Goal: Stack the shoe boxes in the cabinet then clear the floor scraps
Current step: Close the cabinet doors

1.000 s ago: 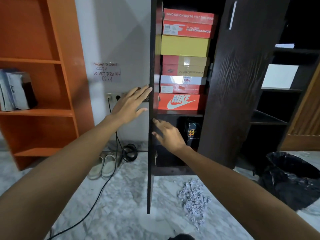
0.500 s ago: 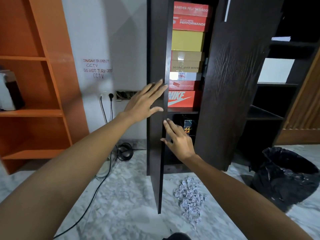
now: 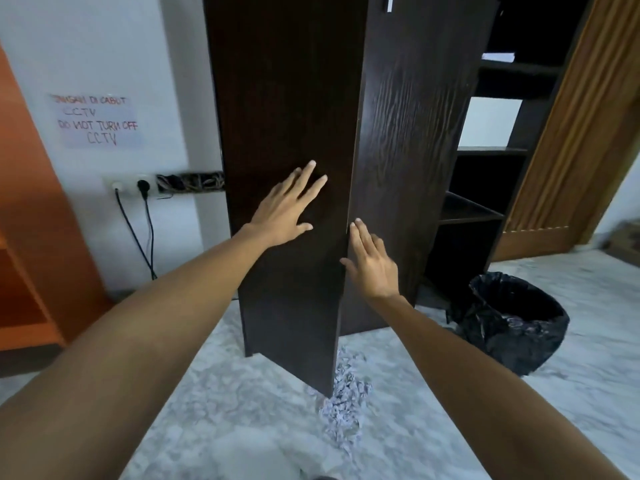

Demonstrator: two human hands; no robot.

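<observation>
Dark wood, orange shelving, pale marbled floor.

Cabinet doors (image 3: 287,98) showing very dark brown, the right one with wavy wood grain catching light. Shelf unit (image 3: 20,216) at left showing flat orange. Wall (image 3: 104,46) reading white, its paper sign (image 3: 98,121) pale with red and grey lettering. Floor (image 3: 242,393) showing grey-white marble veining. Paper scraps (image 3: 343,403) lying pale grey-lilac. Bin bag (image 3: 512,320) glinting glossy black. Door frame (image 3: 581,116) at right showing tan, ribbed wood. Two black cables (image 3: 138,223) hanging from white sockets.
</observation>
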